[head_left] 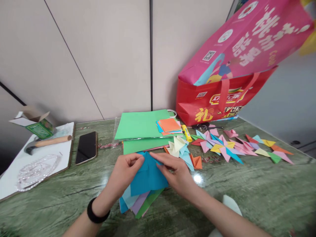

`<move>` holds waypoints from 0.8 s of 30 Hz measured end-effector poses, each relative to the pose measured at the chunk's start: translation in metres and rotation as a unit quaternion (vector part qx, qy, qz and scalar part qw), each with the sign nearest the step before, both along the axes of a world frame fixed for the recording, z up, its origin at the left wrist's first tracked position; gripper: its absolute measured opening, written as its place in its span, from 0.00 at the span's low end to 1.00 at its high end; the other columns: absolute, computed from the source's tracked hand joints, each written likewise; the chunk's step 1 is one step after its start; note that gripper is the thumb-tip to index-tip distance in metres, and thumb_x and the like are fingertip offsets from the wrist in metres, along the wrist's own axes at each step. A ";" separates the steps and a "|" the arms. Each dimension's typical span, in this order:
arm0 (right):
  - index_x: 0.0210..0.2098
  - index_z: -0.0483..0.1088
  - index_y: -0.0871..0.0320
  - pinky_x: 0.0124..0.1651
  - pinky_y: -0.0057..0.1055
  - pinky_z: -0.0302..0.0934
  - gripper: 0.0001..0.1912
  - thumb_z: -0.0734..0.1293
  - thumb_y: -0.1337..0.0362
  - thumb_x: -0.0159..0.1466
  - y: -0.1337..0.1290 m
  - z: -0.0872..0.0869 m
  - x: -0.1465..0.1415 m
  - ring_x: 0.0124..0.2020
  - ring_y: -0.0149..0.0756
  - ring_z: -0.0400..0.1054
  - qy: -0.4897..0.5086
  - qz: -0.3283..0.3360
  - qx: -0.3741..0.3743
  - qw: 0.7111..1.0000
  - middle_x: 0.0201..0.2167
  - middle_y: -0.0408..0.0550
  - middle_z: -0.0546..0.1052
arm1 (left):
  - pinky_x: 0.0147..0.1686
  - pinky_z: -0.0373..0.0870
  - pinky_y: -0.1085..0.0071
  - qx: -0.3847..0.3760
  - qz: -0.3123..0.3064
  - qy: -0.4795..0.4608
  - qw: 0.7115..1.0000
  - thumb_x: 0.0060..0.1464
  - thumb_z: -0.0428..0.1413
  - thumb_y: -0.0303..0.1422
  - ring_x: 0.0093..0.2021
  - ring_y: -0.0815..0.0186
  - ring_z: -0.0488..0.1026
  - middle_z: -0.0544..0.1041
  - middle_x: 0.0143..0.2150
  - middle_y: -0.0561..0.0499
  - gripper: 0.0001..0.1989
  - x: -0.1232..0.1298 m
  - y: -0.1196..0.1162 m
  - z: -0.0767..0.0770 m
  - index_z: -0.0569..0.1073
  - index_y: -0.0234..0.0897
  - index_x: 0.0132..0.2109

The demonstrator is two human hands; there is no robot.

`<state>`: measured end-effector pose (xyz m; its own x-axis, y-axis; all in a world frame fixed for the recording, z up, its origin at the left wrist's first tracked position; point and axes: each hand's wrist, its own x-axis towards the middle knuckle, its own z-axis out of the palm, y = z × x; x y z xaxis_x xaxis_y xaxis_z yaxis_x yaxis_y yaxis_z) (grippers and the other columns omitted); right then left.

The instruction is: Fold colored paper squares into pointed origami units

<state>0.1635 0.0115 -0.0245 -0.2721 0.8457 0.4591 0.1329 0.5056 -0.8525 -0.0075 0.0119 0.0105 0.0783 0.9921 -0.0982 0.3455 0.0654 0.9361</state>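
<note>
Both hands hold a creased blue sheet of paper (149,179) near the middle of the table. My left hand (127,169) pinches its upper left edge between thumb and curled fingers; a black band is round that wrist. On the upper right edge, my right hand (176,168) is closed with thumb and fingertips on the paper. A fanned stack of coloured sheets (148,202) lies beneath the blue one, showing light blue, purple and green. Small folded paper pieces (179,146), cream, light blue and orange, rest just beyond my right hand.
Green paper sheets (140,125) carry small coloured squares (169,125), with a yellow glue stick (187,133) beside them. Folded paper shapes (225,144) spread right, before a red bag (195,105). Leftward are a phone (86,147), a hammer (53,141), beads (37,171) and an open box (40,128).
</note>
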 end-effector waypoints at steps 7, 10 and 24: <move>0.52 0.66 0.51 0.34 0.29 0.67 0.20 0.65 0.64 0.59 -0.002 -0.002 -0.002 0.41 0.37 0.69 -0.002 0.044 0.005 0.999 0.44 0.51 0.73 | 0.23 0.62 0.76 0.015 -0.004 0.002 1.000 0.48 0.54 0.38 0.25 0.67 0.68 0.75 0.24 0.51 0.13 0.001 -0.001 0.001 0.75 0.32 0.28; 0.49 0.69 0.51 0.32 0.28 0.66 0.17 0.62 0.61 0.61 -0.003 0.000 -0.002 0.37 0.34 0.69 0.022 0.051 -0.020 0.998 0.43 0.50 0.73 | 0.24 0.64 0.75 0.023 -0.004 0.006 1.000 0.48 0.54 0.37 0.26 0.66 0.69 0.76 0.24 0.50 0.12 0.002 -0.002 0.002 0.75 0.32 0.28; 0.44 0.72 0.50 0.33 0.27 0.66 0.14 0.64 0.66 0.58 -0.003 0.002 -0.004 0.44 0.37 0.68 0.030 0.047 -0.106 0.993 0.43 0.48 0.73 | 0.30 0.69 0.70 0.076 -0.011 0.074 0.994 0.47 0.53 0.34 0.31 0.60 0.75 0.79 0.28 0.48 0.09 0.004 -0.002 -0.002 0.75 0.33 0.30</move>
